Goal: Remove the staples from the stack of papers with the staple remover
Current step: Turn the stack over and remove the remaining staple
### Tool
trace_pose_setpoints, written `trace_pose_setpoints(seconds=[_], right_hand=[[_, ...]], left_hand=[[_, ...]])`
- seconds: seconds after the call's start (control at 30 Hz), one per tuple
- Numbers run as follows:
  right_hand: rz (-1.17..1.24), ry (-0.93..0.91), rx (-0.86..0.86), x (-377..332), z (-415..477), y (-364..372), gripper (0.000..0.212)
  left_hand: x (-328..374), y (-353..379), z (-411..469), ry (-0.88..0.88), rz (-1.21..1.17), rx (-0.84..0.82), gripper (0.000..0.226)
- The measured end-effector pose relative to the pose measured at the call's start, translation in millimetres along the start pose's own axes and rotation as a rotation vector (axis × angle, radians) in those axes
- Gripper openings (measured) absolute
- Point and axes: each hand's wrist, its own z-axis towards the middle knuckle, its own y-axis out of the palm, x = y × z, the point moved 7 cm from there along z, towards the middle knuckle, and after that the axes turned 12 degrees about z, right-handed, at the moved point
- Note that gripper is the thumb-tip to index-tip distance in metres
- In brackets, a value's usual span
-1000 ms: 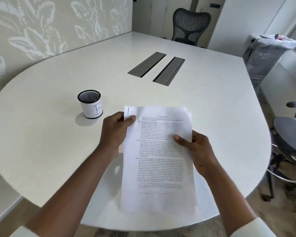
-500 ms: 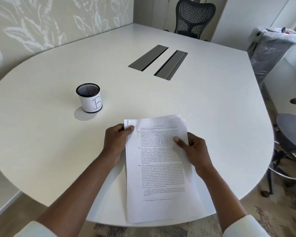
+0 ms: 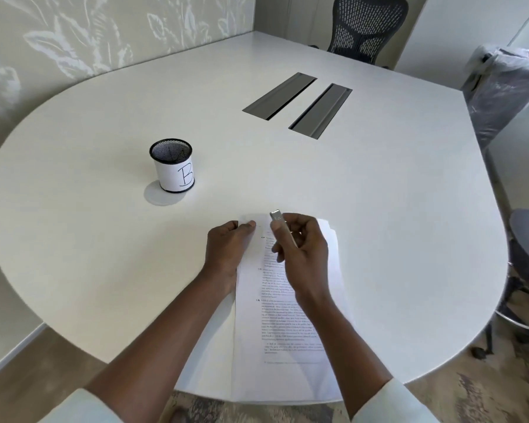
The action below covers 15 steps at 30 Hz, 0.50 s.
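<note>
Now: thin paper, small metal tool

The stack of white printed papers point(image 3: 290, 331) lies on the white round table point(image 3: 104, 239), its near end over the edge; it looks light, floppy and easy to tear. The left hand point(image 3: 226, 248) pins its top-left corner. The right hand point(image 3: 300, 251) grips a slim, stiff silver metal staple remover point(image 3: 278, 216). Further away stands a black mesh cup point(image 3: 172, 164).

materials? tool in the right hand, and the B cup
Staple remover: looks like metal, bright silvery sheen on its flat tip; the rest is hidden in the right hand. Pen cup: black mesh, likely wire, holes visible inside the rim; the white wrap marked B seems matte paper.
</note>
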Motion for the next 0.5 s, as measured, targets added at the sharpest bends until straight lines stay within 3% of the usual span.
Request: trace_pose_setpoints(seconds=[0.33,0.5], right_hand=[[-0.055,0.017,0.006,28.4,1.4,7.9,0.005],[-0.076,0.033,0.048,36.6,-1.7,1.9,0.014]], left_hand=[[-5.6,-4.1,-2.8,0.061,-0.028,0.079,0.018],[-5.2,-4.0,-2.5,0.054,-0.012,0.111,0.032]])
